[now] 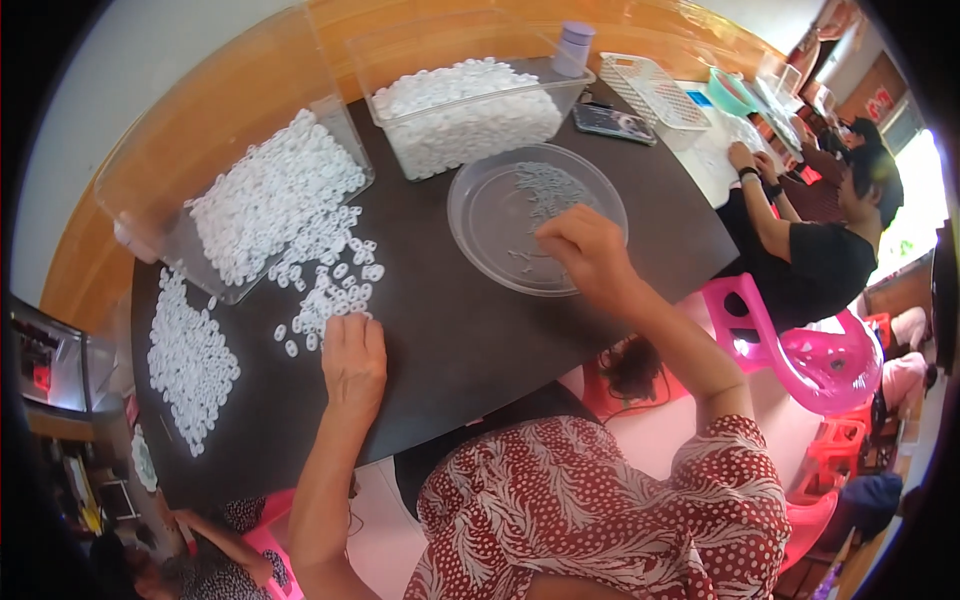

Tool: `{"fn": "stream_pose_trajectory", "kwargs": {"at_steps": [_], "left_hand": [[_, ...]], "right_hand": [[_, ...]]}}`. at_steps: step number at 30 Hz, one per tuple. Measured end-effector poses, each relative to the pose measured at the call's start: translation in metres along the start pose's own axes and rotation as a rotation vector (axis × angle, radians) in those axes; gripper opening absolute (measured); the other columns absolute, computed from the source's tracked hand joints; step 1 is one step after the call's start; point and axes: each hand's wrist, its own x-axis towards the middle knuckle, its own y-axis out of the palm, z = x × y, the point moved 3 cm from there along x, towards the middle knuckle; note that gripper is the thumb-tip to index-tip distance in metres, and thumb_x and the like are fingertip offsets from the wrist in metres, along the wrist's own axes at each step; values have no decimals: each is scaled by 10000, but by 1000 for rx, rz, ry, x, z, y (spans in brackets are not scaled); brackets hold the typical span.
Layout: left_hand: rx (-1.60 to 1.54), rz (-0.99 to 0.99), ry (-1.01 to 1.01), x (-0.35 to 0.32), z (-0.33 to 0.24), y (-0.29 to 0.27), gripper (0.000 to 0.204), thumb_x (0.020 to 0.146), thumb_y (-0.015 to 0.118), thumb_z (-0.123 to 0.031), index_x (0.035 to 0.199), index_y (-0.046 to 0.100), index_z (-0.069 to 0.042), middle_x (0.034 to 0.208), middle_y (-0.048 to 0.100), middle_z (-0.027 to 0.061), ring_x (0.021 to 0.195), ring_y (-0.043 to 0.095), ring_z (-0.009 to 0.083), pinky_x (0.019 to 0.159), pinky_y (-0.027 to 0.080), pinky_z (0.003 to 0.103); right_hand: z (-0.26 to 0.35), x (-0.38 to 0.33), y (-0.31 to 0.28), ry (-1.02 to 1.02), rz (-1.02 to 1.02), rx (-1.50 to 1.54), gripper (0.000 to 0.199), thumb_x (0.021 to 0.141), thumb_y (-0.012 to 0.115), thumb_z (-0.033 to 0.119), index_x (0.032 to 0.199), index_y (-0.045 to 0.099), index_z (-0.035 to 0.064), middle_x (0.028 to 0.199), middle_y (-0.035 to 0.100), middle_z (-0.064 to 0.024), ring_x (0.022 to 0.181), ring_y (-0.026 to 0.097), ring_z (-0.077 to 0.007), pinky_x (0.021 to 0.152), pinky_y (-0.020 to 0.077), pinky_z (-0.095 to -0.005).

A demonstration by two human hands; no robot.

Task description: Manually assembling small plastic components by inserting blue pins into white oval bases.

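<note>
My left hand (355, 362) rests on the dark table at the near edge of a small heap of white oval plastic pieces (338, 297). Its fingers are bent and pressed together, and whatever lies under the fingertips is hidden. Over a round clear tray (470, 232) my right hand (592, 258) is closed in a pinch, too small to show what is in it. Thin grey pin-like pieces (548, 188) lie in the tray, most of them beyond that hand, with a few beside its fingertips.
A tipped clear bin (115, 190) spills white pieces toward the heap. Another clear bin (475, 118) holds more. A separate white pile (190, 365) lies at left. A phone (615, 123), lilac bottle (573, 48) and white basket (655, 90) are behind. People sit at right and lower left.
</note>
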Motion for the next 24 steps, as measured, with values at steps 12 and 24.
{"fn": "stream_pose_trajectory", "kwargs": {"at_steps": [12, 24], "left_hand": [[-190, 56, -54, 4, 6, -7, 226, 636, 588, 74, 834, 614, -32, 800, 546, 81, 780, 516, 277, 641, 457, 378], [-243, 183, -125, 9, 10, -7, 174, 700, 621, 48, 843, 590, -47, 818, 517, 105, 811, 502, 300, 675, 437, 398]], "right_hand": [[-49, -10, 29, 35, 290, -278, 115, 671, 633, 17, 760, 654, 87, 747, 555, -88, 790, 533, -292, 644, 456, -402], [-47, -1, 43, -157, 460, -244, 32, 669, 605, 20, 685, 577, 23, 744, 556, -125, 788, 548, -313, 653, 476, -415]]}}
